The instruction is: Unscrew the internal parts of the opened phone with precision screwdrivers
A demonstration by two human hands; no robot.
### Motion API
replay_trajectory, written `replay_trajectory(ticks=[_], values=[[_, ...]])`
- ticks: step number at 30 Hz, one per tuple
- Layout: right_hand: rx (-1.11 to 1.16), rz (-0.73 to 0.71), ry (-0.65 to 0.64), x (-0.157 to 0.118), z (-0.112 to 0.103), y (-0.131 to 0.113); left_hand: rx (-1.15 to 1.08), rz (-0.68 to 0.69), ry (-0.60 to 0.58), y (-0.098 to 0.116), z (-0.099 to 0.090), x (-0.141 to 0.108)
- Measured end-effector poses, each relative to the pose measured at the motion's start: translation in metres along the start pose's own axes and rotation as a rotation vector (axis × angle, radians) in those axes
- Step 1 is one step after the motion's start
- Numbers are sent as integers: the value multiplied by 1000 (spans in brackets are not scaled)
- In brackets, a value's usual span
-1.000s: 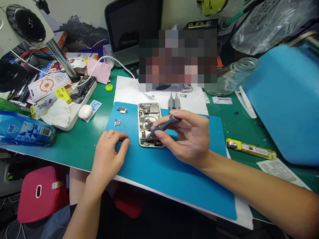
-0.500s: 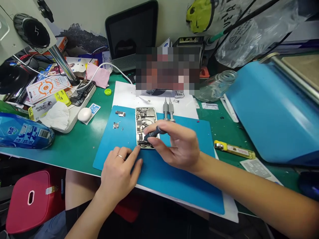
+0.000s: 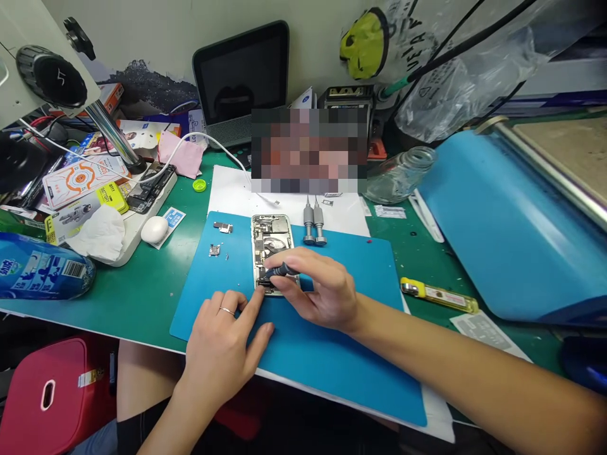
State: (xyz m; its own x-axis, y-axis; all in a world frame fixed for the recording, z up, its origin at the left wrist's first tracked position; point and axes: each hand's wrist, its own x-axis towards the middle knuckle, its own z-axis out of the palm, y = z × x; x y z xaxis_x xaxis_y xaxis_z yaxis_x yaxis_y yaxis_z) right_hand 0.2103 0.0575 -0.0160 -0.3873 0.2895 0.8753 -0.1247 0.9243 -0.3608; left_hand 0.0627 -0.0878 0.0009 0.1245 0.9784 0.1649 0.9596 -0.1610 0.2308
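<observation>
An opened phone (image 3: 275,243) with bare inner parts lies on the blue mat (image 3: 351,354). My right hand (image 3: 322,287) pinches a dark screwdriver (image 3: 281,270), whose tip points at the lower left part of the phone. With its index fingertip my left hand (image 3: 227,341) touches the phone's lower left corner, its thumb apart and its other fingers bent; it holds nothing. A metal bracket (image 3: 222,227) and a small square part (image 3: 215,251) lie left of the phone. Two grey screwdrivers (image 3: 313,222) stand side by side behind my right hand.
A yellow cutter (image 3: 439,295) lies at the right beside a blue sheet (image 3: 493,234). Behind are a glass jar (image 3: 401,175) and a dark screen (image 3: 241,76). At the left are a white earbud case (image 3: 154,230), a blue pack (image 3: 42,266) and a microscope stand (image 3: 114,133).
The view has shifted, so most things sit slightly lower and further left. My right hand with the screwdriver has moved slightly left over the phone, uncovering the grey screwdrivers' bases.
</observation>
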Motion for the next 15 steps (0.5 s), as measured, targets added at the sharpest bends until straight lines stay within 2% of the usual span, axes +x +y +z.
replay_trajectory(ticks=[6,15], values=[[9,-10,17,0,3,0,41,-8,-21,1,0,2],[36,85,36,-2,4,1,9,-11,-8,0,0,0]])
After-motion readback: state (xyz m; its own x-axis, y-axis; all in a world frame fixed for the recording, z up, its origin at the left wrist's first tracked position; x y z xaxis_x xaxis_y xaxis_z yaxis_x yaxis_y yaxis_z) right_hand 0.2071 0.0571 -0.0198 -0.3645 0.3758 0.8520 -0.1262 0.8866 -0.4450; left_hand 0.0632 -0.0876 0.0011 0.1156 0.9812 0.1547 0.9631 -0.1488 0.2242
